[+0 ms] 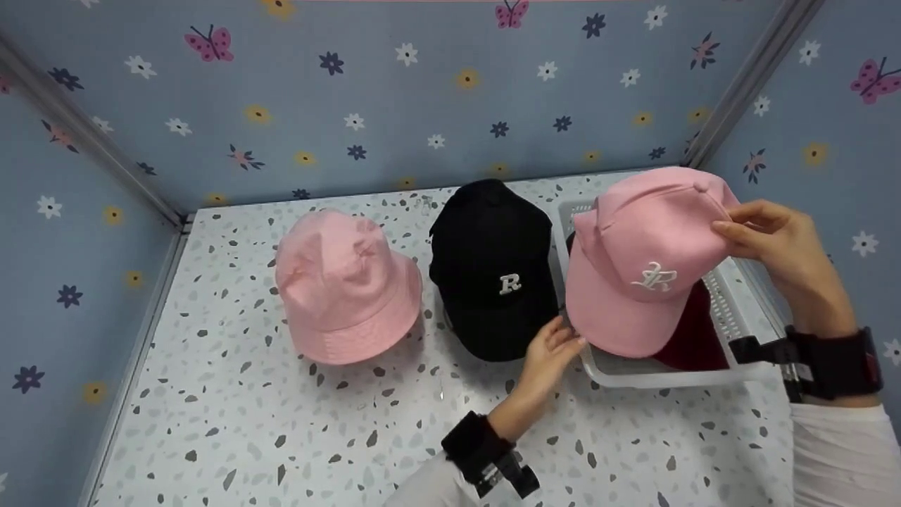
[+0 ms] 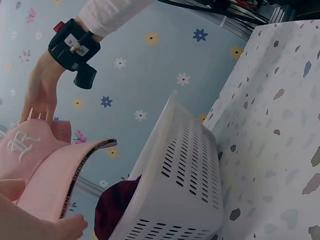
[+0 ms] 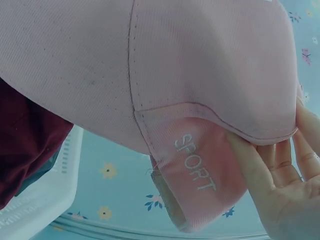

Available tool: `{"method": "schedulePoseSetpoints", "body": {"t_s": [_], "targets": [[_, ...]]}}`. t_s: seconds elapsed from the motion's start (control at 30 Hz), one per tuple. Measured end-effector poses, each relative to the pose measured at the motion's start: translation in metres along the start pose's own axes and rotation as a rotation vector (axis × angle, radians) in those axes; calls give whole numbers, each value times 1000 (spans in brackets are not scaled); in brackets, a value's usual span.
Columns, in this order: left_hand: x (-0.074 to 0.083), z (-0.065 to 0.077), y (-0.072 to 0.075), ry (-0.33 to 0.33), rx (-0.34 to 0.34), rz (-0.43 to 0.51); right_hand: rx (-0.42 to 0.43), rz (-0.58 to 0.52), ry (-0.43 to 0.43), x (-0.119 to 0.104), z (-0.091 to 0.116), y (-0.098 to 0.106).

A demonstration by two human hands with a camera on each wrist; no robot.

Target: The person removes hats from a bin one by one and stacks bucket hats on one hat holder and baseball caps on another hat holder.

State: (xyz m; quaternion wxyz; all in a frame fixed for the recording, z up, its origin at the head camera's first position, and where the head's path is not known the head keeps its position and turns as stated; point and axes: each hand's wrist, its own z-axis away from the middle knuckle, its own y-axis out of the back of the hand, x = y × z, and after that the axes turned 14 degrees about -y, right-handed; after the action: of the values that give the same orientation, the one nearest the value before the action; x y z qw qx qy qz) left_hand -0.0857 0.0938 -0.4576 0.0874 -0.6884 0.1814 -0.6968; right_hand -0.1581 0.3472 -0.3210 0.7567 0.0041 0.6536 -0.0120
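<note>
Pink cap (image 1: 651, 243) in right grip (image 1: 788, 246), white "SPORT" on strap (image 3: 200, 170).

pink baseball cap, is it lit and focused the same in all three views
Not quite: head view, the pink baseball cap is brightly lit, its white logo clear; left wrist view, dimmer, with the scene strongly tilted; right wrist view, the cap looks paler and greyer, yet its SPORT lettering is readable.

On the terrazzo-patterned desk (image 1: 232, 422), a pink bucket hat (image 1: 346, 292) sat toward the left edge; butterfly-printed panelling (image 1: 415, 91) lined the far edge.
</note>
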Motion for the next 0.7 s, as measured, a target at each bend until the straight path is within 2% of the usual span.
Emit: {"method": "schedulePoseSetpoints", "body": {"t_s": [0.13, 0.27, 0.53, 0.7], "targets": [[2, -3, 4, 15, 6, 162, -64, -67, 15, 0, 3, -4], [3, -5, 7, 32, 6, 324, -105, -88, 28, 0, 6, -9], [8, -5, 13, 39, -29, 455, -110, -102, 36, 1, 12, -16], [13, -4, 16, 36, -32, 457, -100, -126, 75, 1, 14, -21]]}}
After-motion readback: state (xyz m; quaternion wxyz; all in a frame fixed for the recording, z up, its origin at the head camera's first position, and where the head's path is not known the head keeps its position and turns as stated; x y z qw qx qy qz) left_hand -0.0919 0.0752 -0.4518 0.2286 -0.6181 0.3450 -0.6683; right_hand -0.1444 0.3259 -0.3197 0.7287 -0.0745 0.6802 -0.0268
